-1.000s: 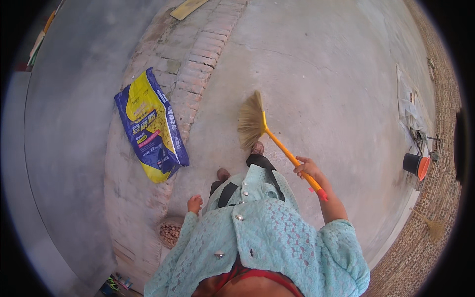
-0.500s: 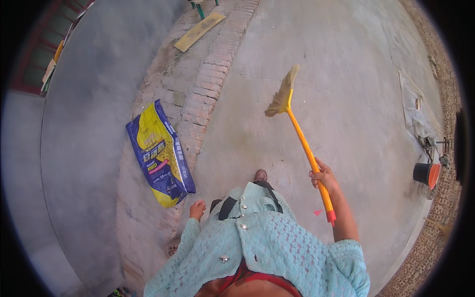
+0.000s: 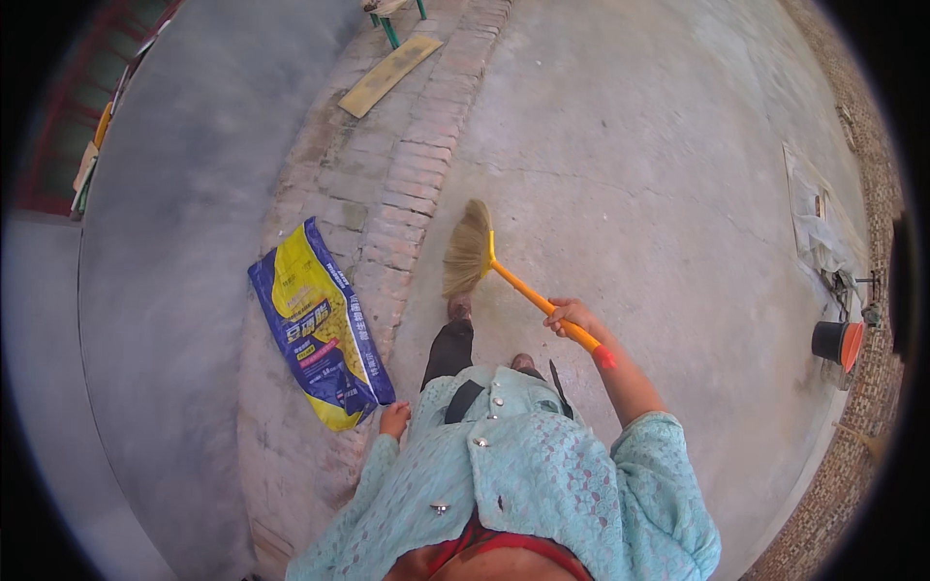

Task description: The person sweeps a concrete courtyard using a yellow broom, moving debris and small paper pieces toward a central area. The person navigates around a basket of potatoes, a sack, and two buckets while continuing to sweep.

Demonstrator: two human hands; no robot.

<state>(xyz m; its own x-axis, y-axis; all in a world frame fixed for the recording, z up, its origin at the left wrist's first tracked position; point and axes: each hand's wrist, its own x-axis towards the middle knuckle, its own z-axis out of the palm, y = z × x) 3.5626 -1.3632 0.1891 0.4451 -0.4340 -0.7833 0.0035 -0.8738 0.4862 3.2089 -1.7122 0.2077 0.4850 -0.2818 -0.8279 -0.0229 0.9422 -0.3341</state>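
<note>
My right hand (image 3: 569, 317) grips the orange handle of a short straw broom (image 3: 469, 249); its bristles reach the concrete floor just ahead of my forward foot (image 3: 459, 308). My left hand (image 3: 394, 421) hangs at my side with fingers loosely curled, holding nothing, close to the lower corner of a blue and yellow plastic sack (image 3: 317, 324) that lies flat on the ground. My light turquoise lace top fills the lower middle of the view.
A strip of brick paving (image 3: 407, 194) runs from top to bottom left of centre. A flat wooden board (image 3: 387, 75) lies near green bench legs (image 3: 389, 31) at the top. An orange and black bucket (image 3: 838, 343) and a pale sheet (image 3: 812, 215) sit at the right, beside a brick wall.
The broom swung out to the far right front, then came back left and down near my foot. My front foot has stepped forward. The view has tilted up a little.
</note>
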